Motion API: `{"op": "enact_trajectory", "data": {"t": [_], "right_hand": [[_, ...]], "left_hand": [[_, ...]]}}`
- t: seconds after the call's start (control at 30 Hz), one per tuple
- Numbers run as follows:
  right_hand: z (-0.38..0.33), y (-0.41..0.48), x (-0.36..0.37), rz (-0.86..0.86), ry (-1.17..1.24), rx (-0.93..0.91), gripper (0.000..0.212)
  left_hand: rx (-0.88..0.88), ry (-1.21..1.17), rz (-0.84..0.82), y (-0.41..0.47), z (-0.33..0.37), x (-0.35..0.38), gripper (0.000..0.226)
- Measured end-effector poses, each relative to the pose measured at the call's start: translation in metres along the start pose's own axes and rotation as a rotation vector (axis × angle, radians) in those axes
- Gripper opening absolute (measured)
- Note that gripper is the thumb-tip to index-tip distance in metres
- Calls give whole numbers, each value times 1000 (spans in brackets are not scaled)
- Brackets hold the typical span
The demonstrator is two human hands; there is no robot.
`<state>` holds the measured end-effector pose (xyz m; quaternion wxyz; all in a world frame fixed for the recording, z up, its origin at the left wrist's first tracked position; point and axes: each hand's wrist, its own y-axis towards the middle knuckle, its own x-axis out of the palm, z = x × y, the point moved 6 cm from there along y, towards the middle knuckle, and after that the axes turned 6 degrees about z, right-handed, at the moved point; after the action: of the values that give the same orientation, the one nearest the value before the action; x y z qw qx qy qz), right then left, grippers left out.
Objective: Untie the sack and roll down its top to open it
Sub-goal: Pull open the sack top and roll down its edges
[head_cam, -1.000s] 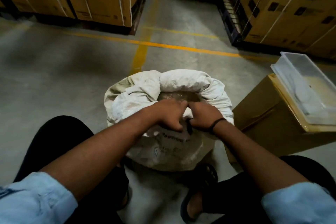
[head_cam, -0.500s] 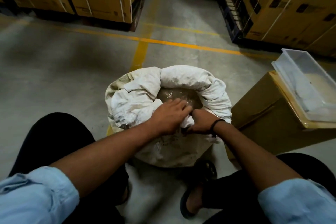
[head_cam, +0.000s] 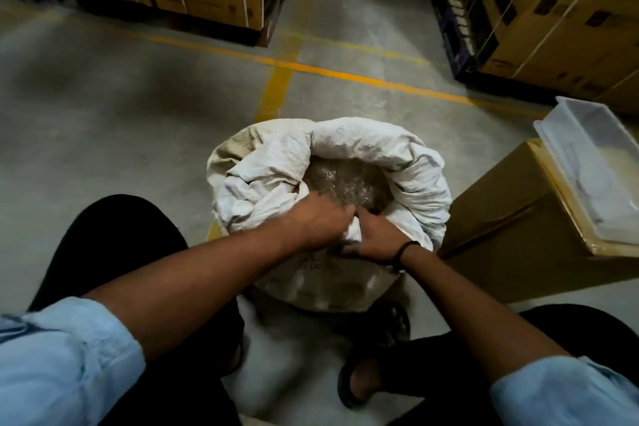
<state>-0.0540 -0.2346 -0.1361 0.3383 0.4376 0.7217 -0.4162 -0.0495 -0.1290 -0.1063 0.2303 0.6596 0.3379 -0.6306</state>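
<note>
Sack (head_cam: 349, 149) upright on concrete floor (head_cam: 121, 121), between person's knees. Top already rolled into thick collar, mouth open, brownish contents showing. Left hand (head_cam: 316, 221) and right hand (head_cam: 375, 235) meet at near rim, fingers (head_cam: 340, 214) pinching cloth fold, likely tucking last stretch. Cardboard box (head_cam: 501, 218) with clear tub (head_cam: 594, 162) just beside. Yellow floor lines, stacked cartons behind.
</note>
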Motion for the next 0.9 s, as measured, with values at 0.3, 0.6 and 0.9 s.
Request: {"op": "enact_trajectory", "data": {"t": [0.3, 0.6, 0.9], "right_hand": [[-24, -7, 9, 331, -420, -68, 46], [-34, 6, 10, 301, -607, -94, 70], [-91, 25, 39, 303, -415, -140, 133]], "left_hand": [[-689, -390, 167, -31, -75, -13, 111], [-1128, -748, 115, -34, -134, 45, 118], [-1008, -1010, 212, 7, -140, 32, 71]]}}
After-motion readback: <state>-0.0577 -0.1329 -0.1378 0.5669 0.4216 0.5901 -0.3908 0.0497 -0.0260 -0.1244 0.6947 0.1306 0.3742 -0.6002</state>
